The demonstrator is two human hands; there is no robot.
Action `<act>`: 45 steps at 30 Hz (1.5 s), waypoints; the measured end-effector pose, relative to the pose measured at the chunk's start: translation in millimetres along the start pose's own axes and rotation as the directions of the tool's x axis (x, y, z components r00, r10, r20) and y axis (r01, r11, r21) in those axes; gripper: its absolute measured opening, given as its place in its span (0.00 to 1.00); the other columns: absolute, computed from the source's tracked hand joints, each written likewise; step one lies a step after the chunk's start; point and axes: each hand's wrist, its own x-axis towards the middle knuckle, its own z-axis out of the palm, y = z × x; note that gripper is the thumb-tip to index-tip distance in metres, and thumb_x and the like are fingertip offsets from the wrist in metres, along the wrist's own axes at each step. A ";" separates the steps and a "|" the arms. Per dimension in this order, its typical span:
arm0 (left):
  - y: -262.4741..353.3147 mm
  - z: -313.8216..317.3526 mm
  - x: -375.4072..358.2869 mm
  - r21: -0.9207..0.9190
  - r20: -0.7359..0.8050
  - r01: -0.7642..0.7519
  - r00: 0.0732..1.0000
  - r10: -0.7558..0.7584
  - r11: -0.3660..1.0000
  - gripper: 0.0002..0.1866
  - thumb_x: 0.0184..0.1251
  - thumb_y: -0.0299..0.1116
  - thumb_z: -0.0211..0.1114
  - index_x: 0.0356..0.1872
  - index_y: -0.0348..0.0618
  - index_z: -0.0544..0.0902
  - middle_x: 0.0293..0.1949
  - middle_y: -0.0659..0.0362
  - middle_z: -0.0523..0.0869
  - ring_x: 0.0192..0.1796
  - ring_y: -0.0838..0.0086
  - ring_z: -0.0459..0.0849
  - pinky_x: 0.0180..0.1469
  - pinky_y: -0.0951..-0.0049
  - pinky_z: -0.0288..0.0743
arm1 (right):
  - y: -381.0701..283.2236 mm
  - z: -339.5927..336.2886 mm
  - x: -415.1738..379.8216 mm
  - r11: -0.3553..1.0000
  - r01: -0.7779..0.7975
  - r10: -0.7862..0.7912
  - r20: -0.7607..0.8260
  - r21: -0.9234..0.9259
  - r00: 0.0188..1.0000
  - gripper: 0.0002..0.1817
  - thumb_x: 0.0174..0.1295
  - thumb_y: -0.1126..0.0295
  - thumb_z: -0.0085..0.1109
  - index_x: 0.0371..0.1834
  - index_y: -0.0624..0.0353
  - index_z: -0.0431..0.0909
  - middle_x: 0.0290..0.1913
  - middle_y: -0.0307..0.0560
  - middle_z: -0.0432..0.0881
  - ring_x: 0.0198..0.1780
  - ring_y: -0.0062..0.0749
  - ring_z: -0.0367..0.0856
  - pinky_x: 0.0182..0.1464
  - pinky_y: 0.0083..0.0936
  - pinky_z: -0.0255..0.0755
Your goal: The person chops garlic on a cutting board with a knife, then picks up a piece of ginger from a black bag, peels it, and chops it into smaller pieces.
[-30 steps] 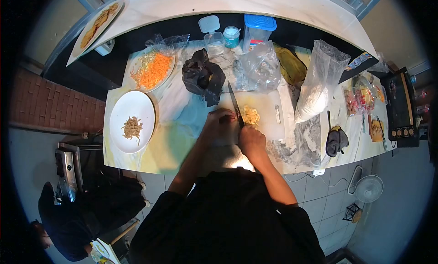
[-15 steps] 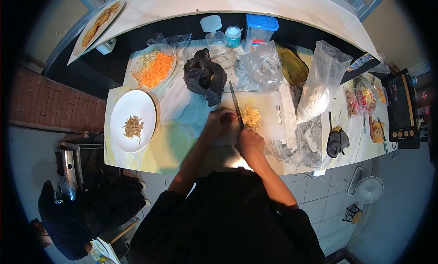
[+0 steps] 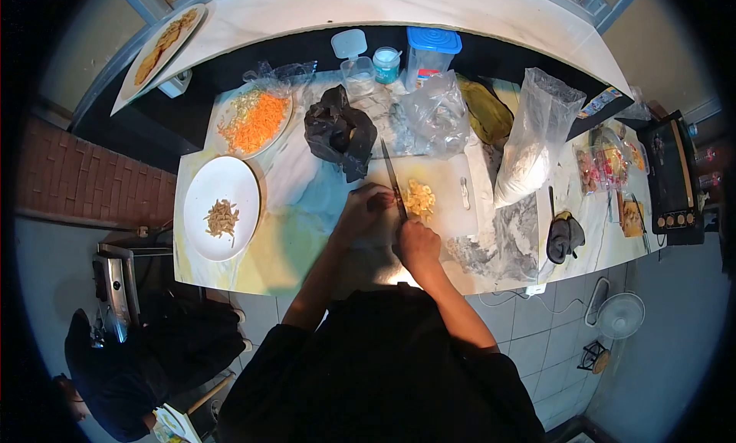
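Observation:
My right hand (image 3: 419,245) grips the handle of a kitchen knife (image 3: 392,173), its long blade pointing away from me over a white cutting board (image 3: 461,165). Just left of the blade is my left hand (image 3: 363,211), its fingers curled in on the board. Something reddish shows at those fingertips, too small and shaded to name. Chopped pale-yellow pieces (image 3: 418,199) lie in a heap right of the blade. Beyond my left hand sits a crumpled black plastic bag (image 3: 337,132).
Left are a white plate (image 3: 201,178) with brownish shreds and a plate of shredded carrot (image 3: 258,121). A clear bag of white powder (image 3: 529,163), a blue-lidded container (image 3: 433,48) and a jar (image 3: 386,63) stand behind and right. Another person (image 3: 153,359) is at lower left.
The view has shifted slightly, so the table things sit a little further left. Both hands stay at the board, the knife still beside my left fingers.

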 end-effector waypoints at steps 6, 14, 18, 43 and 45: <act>2.8 -0.3 0.1 -0.037 -0.006 0.043 0.999 -0.043 0.998 0.11 0.50 0.19 0.66 0.37 0.38 0.81 0.35 0.53 0.85 0.37 0.64 0.85 0.41 0.70 0.79 | 0.6 7.0 -2.4 1.000 0.023 -0.024 -0.055 -0.021 0.998 0.08 0.49 0.71 0.59 0.29 0.63 0.75 0.23 0.49 0.83 0.27 0.36 0.85 0.29 0.28 0.79; 2.2 0.5 0.9 0.054 -0.017 -0.018 1.000 0.019 0.998 0.10 0.51 0.20 0.67 0.36 0.38 0.81 0.34 0.54 0.85 0.37 0.65 0.85 0.40 0.71 0.79 | 5.3 28.6 -2.2 0.992 0.058 -0.079 -0.197 -0.110 0.977 0.03 0.51 0.73 0.54 0.27 0.60 0.72 0.16 0.44 0.80 0.20 0.31 0.83 0.22 0.23 0.76; 4.2 -0.1 1.6 0.054 -0.015 -0.032 0.999 0.033 0.998 0.11 0.50 0.19 0.68 0.36 0.38 0.81 0.34 0.54 0.84 0.38 0.65 0.85 0.40 0.72 0.79 | 5.8 27.1 -2.3 0.994 0.066 -0.084 -0.218 -0.088 0.972 0.03 0.51 0.73 0.54 0.26 0.60 0.71 0.16 0.44 0.80 0.20 0.33 0.83 0.22 0.23 0.76; 119.4 -85.8 58.5 0.083 -0.285 -0.077 0.953 0.098 0.994 0.08 0.56 0.15 0.63 0.37 0.33 0.83 0.41 0.54 0.83 0.43 0.72 0.83 0.44 0.75 0.77 | 14.5 11.7 4.3 0.994 -0.004 0.002 0.028 0.105 1.000 0.12 0.61 0.64 0.46 0.32 0.64 0.72 0.26 0.58 0.82 0.30 0.50 0.84 0.34 0.41 0.78; 111.9 -93.6 68.2 0.180 -0.263 -0.102 0.953 0.148 0.978 0.09 0.56 0.16 0.63 0.38 0.35 0.83 0.41 0.54 0.83 0.42 0.71 0.83 0.41 0.75 0.77 | 14.5 12.0 2.5 0.993 -0.006 0.004 0.020 0.117 1.000 0.12 0.60 0.65 0.46 0.32 0.64 0.72 0.26 0.58 0.82 0.30 0.50 0.84 0.34 0.42 0.78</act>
